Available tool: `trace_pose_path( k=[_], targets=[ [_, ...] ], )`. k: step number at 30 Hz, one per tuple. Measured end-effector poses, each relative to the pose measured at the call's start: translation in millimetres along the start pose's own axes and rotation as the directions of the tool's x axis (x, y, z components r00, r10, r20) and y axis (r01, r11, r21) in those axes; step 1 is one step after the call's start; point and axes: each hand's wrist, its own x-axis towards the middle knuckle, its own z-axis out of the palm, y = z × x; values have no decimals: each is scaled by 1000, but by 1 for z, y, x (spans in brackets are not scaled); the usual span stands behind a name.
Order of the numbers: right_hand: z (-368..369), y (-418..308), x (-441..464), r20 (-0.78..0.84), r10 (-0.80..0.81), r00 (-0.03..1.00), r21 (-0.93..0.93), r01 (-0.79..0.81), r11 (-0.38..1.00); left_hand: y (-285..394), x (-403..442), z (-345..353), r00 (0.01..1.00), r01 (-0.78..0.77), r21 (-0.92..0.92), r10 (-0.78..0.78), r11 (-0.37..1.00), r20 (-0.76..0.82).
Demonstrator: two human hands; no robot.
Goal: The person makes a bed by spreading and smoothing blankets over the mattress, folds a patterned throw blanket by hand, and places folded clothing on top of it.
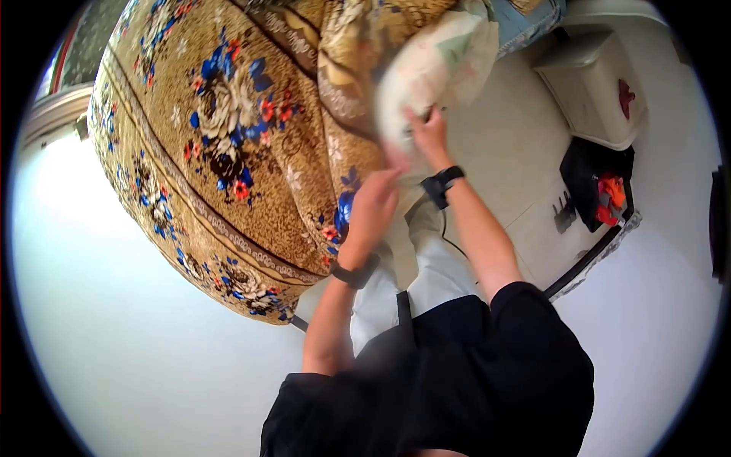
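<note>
Along the right edge of the floral cover (164, 91), a plump pale pillow (435, 67) shows off-white cloth with faint pink and green patches, motion-blurred. The right hand (432, 139) touches its near side, the left hand (375, 199) just below; whether either grips, I cannot tell.

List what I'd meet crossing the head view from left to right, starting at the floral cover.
Floral cover → left hand → right hand → pale bin → dark object at the right edge.
</note>
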Motion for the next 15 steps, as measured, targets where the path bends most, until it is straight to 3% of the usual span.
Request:
trace_pose_path(
  k=[1, 2, 3, 4, 6, 8, 10, 12, 15],
  targets=[
    [14, -25, -15, 24, 35, 999, 59, -36, 998, 14, 20, 1, 999, -41, 41, 41, 998, -3],
    [24, -30, -22, 85, 24, 996, -57, -19, 998, 12, 42, 3, 997, -79, 166, 81, 983, -8],
    [38, -17, -28, 154, -92, 984, -55, 102, 993, 9, 64, 3, 978, -179, 353, 205, 918, -39],
    [48, -4, -35, 153, -415, 897, 12, 418, 908, 14, 88, 2, 994, -98, 374, 108, 922, -8],
    [57, 26, -41, 177, -457, 871, 68, 453, 889, -19, 126, 8, 994, -72, 578, 109, 813, -29],
    [66, 46, -39, 202, -516, 833, 125, 500, 857, -39, 148, 19, 1000, -15, 677, 9, 736, 13],
    [57, 39, -31, 296, -401, 867, 191, 357, 914, -46, 167, 24, 995, 50, 728, -98, 683, 24],
    [17, 21, -23, 468, -93, 879, 216, -12, 976, -43, 182, 33, 977, 130, 737, -212, 663, 18],
    [-8, 19, 1, 426, 318, 847, 94, -391, 915, -47, 202, 39, 965, 239, 785, -227, 571, -129]
  ],
)
